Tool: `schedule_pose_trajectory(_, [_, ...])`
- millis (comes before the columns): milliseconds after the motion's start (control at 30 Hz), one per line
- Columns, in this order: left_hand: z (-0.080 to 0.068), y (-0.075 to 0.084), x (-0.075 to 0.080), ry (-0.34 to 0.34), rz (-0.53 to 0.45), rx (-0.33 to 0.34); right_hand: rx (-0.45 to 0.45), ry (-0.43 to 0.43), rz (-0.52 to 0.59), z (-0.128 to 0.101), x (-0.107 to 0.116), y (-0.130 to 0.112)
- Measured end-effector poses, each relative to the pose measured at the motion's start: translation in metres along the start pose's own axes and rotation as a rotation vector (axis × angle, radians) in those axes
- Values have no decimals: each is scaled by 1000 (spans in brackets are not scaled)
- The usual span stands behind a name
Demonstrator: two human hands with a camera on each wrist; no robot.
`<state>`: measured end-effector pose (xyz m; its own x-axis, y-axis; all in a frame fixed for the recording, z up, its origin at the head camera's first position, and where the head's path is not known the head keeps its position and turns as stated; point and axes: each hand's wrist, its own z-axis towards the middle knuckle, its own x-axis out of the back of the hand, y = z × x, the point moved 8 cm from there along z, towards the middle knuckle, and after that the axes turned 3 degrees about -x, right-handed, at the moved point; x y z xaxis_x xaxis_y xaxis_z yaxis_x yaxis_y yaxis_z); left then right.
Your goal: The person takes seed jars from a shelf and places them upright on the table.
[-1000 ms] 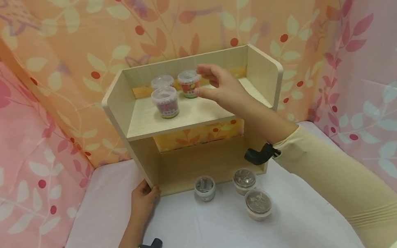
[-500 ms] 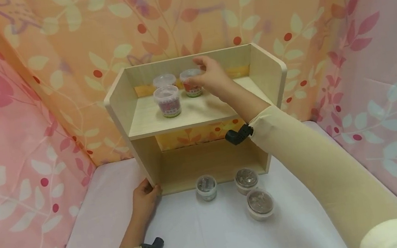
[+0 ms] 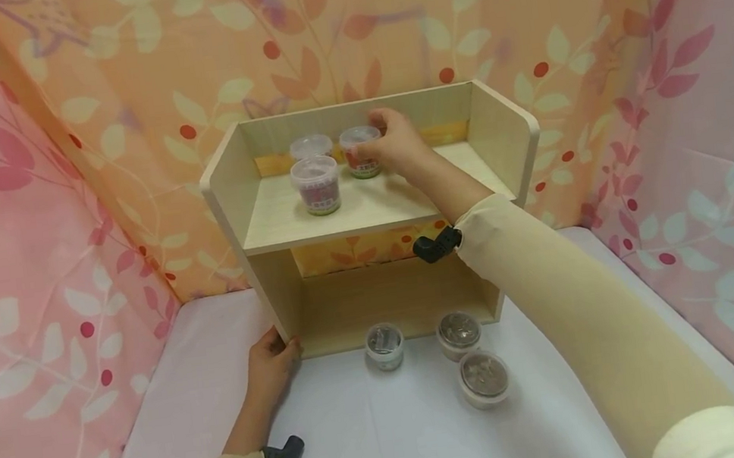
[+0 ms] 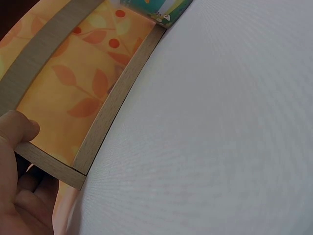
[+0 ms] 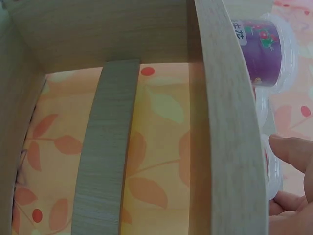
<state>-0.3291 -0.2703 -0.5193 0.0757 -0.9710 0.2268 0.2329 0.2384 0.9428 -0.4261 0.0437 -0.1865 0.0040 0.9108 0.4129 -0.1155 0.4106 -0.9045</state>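
On the upper board of a pale wooden shelf [image 3: 346, 225], my right hand [image 3: 400, 147] holds a clear lidded cup with a red label [image 3: 358, 167], thumb on the near side. The right wrist view shows the thumb at the cup's rim [image 5: 275, 169] and fingers beyond it. The purple-labelled cup [image 3: 320, 193] stands in front and to the left, with another lidded cup [image 3: 311, 146] partly hidden behind it. Low on the left, my left hand [image 3: 270, 367] grips the shelf's side panel; in the left wrist view the thumb lies over the panel edge [image 4: 51, 165].
On the white cloth before the shelf stand a small lidded tub [image 3: 385, 347] and, further right, two tubs with grey-brown tops [image 3: 459, 332], [image 3: 484, 376]. Side panels [image 3: 512, 136] bound the upper board. Patterned curtains [image 3: 693, 143] hang behind and at both sides.
My right hand has moved left and closed in from beside the red-labelled cup to hold it. The left hand keeps its grip on the shelf. The view has shifted slightly.
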Motion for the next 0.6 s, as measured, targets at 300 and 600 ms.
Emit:
schedule_pose_trajectory(300, [-4,18,0,-14,24,15,-31,16,39,-4,-2,6])
schedule_pose_trajectory(600, [2,0,1,24,-6,-47,-37,53,10,-6,-4,7])
